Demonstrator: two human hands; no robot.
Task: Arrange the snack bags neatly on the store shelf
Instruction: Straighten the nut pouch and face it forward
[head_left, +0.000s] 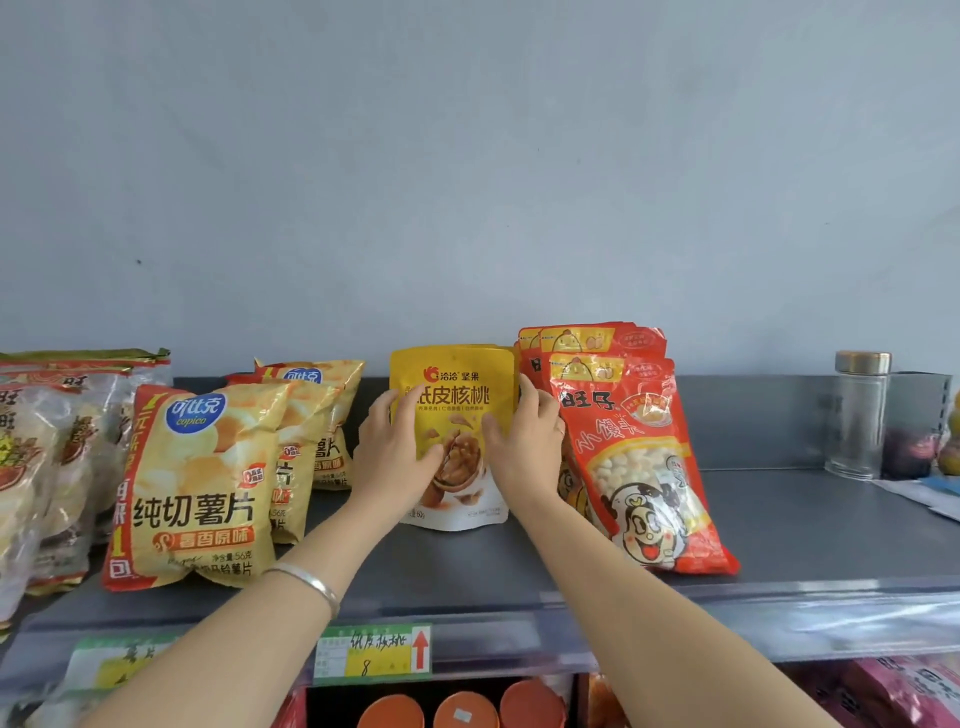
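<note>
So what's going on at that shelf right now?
A person is handling the yellow walnut bag, gripping its left edge with the left hand and its right edge with the right hand. The bag stands upright on the grey shelf, between the potato chip bags on its left and the red snack bags on its right.

Yellow bag (457, 415) between left hand (395, 457) and right hand (524, 457): smooth plastic, soft shine.
Chip bags (197, 478) left of left hand: shiny crinkly plastic.
Red bags (644, 467) right of right hand: glossy plastic, clear window.
Shelf (779, 519) under hands: grey metal, matt, smooth.
Bracelet (306, 579) on left wrist: shiny silver metal.
Price tag (374, 652) below left arm: paper.
Jar (857, 415) well right of right hand: see-through, shiny metal lid.
</note>
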